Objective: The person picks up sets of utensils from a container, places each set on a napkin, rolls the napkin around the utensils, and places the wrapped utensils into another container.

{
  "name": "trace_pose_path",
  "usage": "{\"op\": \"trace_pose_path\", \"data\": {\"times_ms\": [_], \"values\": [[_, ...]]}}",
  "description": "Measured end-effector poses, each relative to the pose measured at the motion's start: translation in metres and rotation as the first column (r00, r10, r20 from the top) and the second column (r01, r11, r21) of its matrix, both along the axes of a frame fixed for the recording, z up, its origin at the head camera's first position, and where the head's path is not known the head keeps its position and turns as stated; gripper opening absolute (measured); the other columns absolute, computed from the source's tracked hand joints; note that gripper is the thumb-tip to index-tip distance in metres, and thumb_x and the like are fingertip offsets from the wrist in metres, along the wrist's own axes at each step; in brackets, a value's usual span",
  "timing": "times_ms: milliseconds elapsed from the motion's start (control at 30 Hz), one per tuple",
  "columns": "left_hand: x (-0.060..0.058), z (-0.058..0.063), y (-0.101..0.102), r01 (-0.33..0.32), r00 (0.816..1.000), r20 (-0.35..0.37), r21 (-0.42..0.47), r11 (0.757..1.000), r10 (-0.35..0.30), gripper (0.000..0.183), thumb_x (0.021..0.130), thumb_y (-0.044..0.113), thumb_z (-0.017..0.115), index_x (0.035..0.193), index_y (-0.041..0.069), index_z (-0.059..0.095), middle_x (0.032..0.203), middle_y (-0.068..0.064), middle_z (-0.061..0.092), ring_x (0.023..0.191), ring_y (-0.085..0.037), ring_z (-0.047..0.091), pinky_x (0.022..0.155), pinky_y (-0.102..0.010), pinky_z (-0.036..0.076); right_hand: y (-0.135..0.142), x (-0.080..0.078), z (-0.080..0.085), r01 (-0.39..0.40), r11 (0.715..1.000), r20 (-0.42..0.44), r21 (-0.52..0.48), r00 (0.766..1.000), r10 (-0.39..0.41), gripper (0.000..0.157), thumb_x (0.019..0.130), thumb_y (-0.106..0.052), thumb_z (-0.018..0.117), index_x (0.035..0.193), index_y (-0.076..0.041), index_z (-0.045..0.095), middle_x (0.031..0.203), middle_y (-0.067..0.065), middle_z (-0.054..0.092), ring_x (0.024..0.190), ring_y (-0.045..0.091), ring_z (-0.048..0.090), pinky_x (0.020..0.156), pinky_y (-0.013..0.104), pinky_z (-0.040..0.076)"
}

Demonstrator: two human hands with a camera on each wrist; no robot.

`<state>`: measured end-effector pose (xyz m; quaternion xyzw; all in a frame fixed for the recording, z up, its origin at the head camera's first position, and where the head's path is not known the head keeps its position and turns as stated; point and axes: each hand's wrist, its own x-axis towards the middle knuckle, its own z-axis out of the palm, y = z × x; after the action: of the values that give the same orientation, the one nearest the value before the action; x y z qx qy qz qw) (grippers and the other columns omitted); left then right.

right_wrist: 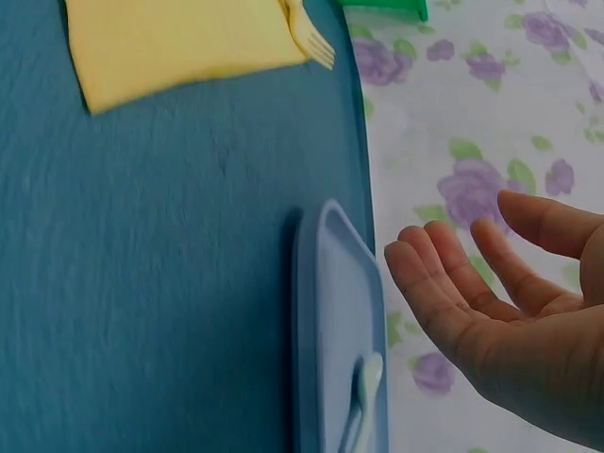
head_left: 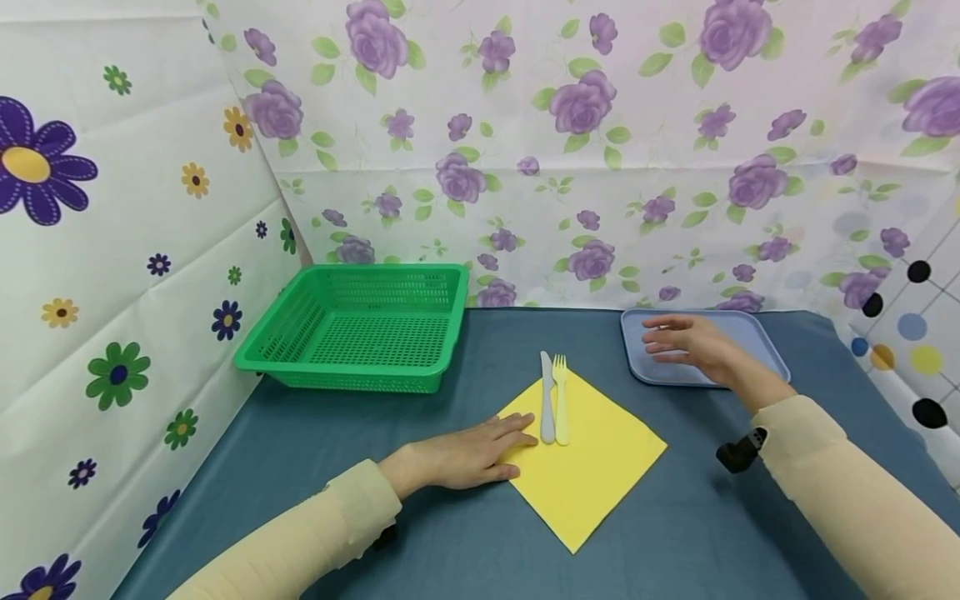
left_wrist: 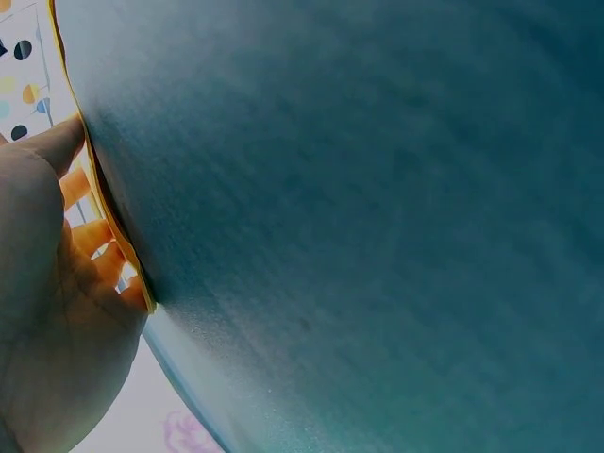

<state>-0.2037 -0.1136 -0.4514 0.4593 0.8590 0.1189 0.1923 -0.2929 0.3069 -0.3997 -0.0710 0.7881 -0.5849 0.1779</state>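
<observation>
A yellow napkin (head_left: pixel 600 467) lies like a diamond on the table, with a grey knife (head_left: pixel 547 400) and a pale yellow fork (head_left: pixel 561 404) side by side on its upper left part. My left hand (head_left: pixel 476 454) rests with spread fingers on the napkin's left corner, fingertips near the knife handle. Over the blue tray (head_left: pixel 757 342) at the right my right hand (head_left: pixel 693 346) hovers, its fingers loosely bent and holding nothing. The right wrist view shows a pale spoon (right_wrist: pixel 368 396) lying in that tray; in the head view the spoon is hidden by the hand.
A green plastic basket (head_left: pixel 345 379) with slotted walls stands at the back left. The blue-grey tablecloth (head_left: pixel 465 550) covers the table. Flowered sheets (head_left: pixel 517 100) hang behind and at the left, and a dotted sheet (head_left: pixel 907 367) at the right.
</observation>
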Motion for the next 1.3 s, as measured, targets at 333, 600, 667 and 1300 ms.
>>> {"op": "trace_pose_path", "data": {"times_ms": [333, 600, 667, 1300], "values": [[0.002, 0.001, 0.001, 0.005, 1.000, 0.003, -0.001, 1.000, -0.004, 0.056, 0.113, 0.043, 0.040, 0.163, 0.019, 0.032, 0.175, -0.002, 0.008, 0.160, -0.016, 0.006, 0.129, -0.035, 0.011, 0.029, -0.005, 0.003, 0.078, 0.993, -0.023, 0.085, 0.997, -0.077, 0.061, 0.111, -0.028, 0.054, 0.158, 0.005, 0.034, 0.138, 0.010, 0.059, 0.103, -0.001, 0.065, 0.111, 0.040, 0.049], [0.002, 0.001, 0.000, 0.000, 1.000, 0.006, 0.000, 1.000, 0.000, 0.055, 0.113, 0.043, 0.040, 0.163, 0.019, 0.033, 0.175, -0.001, 0.008, 0.160, -0.016, 0.006, 0.129, -0.035, 0.010, 0.044, -0.010, 0.002, 0.102, 0.992, 0.013, 0.078, 0.995, -0.103, 0.061, 0.113, -0.024, 0.049, 0.162, 0.004, 0.027, 0.163, 0.032, 0.029, 0.146, 0.043, 0.039, 0.122, 0.057, 0.028], [0.002, 0.001, 0.000, -0.001, 1.000, 0.008, 0.000, 1.000, 0.001, 0.055, 0.113, 0.043, 0.040, 0.163, 0.019, 0.032, 0.175, -0.001, 0.008, 0.160, -0.016, 0.005, 0.129, -0.035, 0.010, 0.048, -0.012, 0.001, 0.102, 0.991, 0.014, 0.082, 0.995, -0.104, 0.061, 0.113, -0.024, 0.049, 0.162, 0.004, 0.025, 0.163, 0.033, 0.028, 0.149, 0.047, 0.032, 0.122, 0.059, 0.026], [0.000, 0.000, -0.001, 0.001, 1.000, 0.003, -0.002, 1.000, -0.001, 0.056, 0.113, 0.044, 0.039, 0.163, 0.020, 0.032, 0.175, -0.001, 0.007, 0.160, -0.015, 0.005, 0.129, -0.035, 0.010, 0.088, -0.019, -0.015, 0.163, 0.975, 0.026, 0.153, 0.985, -0.169, 0.068, 0.111, -0.027, 0.054, 0.163, 0.004, 0.023, 0.165, 0.031, 0.022, 0.149, 0.051, 0.027, 0.121, 0.064, 0.026]]}}
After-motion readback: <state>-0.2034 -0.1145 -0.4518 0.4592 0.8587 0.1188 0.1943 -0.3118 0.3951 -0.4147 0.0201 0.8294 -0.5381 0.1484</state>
